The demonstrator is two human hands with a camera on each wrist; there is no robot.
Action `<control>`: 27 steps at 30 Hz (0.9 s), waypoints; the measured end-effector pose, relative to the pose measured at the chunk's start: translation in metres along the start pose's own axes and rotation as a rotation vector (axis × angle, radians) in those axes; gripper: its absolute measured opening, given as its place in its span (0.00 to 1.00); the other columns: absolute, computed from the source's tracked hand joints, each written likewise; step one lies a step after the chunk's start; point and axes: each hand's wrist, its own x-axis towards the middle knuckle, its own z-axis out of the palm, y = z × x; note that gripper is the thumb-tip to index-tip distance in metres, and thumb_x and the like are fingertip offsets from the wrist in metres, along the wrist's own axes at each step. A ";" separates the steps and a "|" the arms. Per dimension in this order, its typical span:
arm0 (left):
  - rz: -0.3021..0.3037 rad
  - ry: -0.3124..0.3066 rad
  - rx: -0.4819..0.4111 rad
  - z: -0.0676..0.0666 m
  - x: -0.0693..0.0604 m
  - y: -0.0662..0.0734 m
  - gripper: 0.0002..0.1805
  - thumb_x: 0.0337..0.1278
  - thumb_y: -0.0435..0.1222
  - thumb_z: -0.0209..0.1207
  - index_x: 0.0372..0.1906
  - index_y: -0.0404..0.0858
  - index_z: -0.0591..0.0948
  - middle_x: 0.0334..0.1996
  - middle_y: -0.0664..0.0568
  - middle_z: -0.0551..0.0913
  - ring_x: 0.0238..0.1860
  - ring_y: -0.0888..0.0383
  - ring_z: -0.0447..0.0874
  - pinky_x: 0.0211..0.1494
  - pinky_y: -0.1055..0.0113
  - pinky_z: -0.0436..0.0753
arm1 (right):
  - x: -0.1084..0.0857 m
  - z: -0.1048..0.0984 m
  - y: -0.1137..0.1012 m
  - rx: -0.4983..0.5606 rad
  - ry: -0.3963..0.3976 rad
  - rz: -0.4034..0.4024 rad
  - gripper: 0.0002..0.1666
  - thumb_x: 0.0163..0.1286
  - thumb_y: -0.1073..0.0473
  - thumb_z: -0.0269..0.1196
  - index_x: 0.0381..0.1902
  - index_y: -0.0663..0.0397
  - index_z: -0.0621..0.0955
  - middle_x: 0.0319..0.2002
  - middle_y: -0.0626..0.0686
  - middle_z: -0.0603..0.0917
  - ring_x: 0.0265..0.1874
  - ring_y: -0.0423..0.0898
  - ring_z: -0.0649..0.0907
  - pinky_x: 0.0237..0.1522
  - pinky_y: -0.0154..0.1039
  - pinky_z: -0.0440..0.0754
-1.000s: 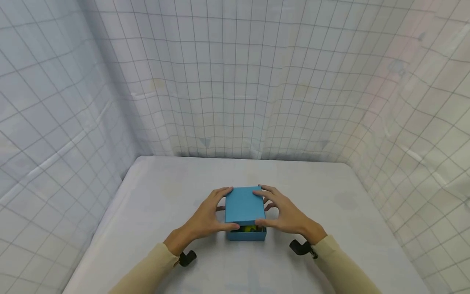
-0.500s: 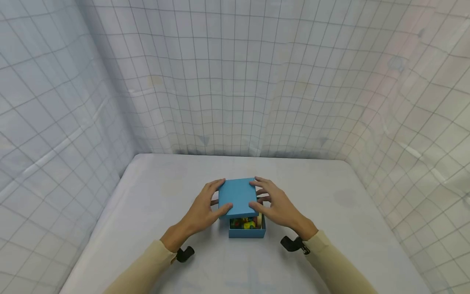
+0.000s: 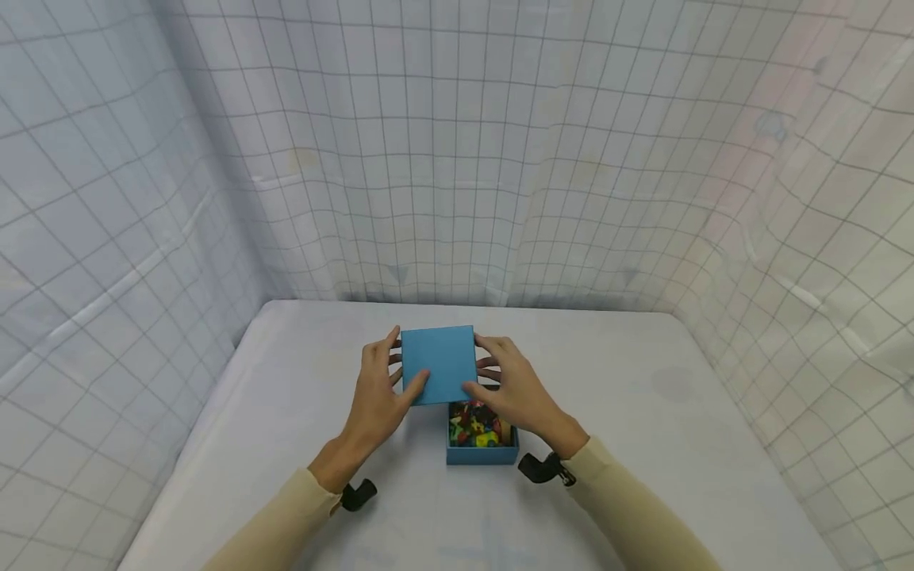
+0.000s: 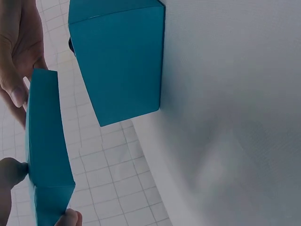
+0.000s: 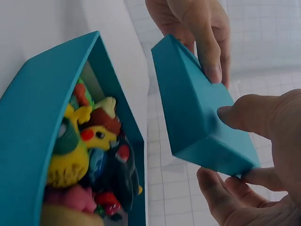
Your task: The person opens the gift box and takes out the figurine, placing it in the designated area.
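A square blue box lid (image 3: 439,363) is held in the air by both hands, tilted toward the head camera. My left hand (image 3: 373,406) grips its left side, thumb on the top face. At the opposite side my right hand (image 3: 520,390) pinches it between thumb and fingers. Below and slightly right stands the uncovered blue box (image 3: 481,456), its far part partly covered by the lid. Inside, the right wrist view shows small colourful toy figures (image 5: 101,146), among them a yellow one with red cheeks. The lid (image 4: 44,136) is apart from the box (image 4: 117,70) in the left wrist view.
A white-covered table (image 3: 607,357) lies under everything. White gridded sheets (image 3: 457,159) hang behind it and along both sides. A black device (image 3: 359,495) is strapped to the left wrist, and a similar one (image 3: 540,468) to the right.
Both hands have lifted the lid off the box and carried it up and to the left. More of the toy figures now shows. The box has stayed about where it was.
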 end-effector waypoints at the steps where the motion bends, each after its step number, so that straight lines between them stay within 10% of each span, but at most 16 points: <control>1: 0.001 0.014 0.000 -0.001 0.001 0.000 0.52 0.78 0.34 0.76 0.94 0.31 0.58 0.77 0.25 0.67 0.76 0.26 0.82 0.74 0.40 0.88 | 0.002 0.002 -0.002 0.002 0.004 0.002 0.50 0.81 0.61 0.77 0.91 0.66 0.66 0.79 0.69 0.74 0.69 0.63 0.90 0.70 0.50 0.92; 27: -0.111 0.184 0.048 -0.028 -0.004 -0.024 0.44 0.85 0.40 0.70 0.90 0.27 0.61 0.78 0.24 0.68 0.76 0.29 0.78 0.75 0.33 0.87 | 0.034 0.049 -0.028 0.065 -0.105 0.018 0.48 0.86 0.57 0.73 0.92 0.66 0.65 0.80 0.69 0.74 0.78 0.64 0.85 0.78 0.56 0.85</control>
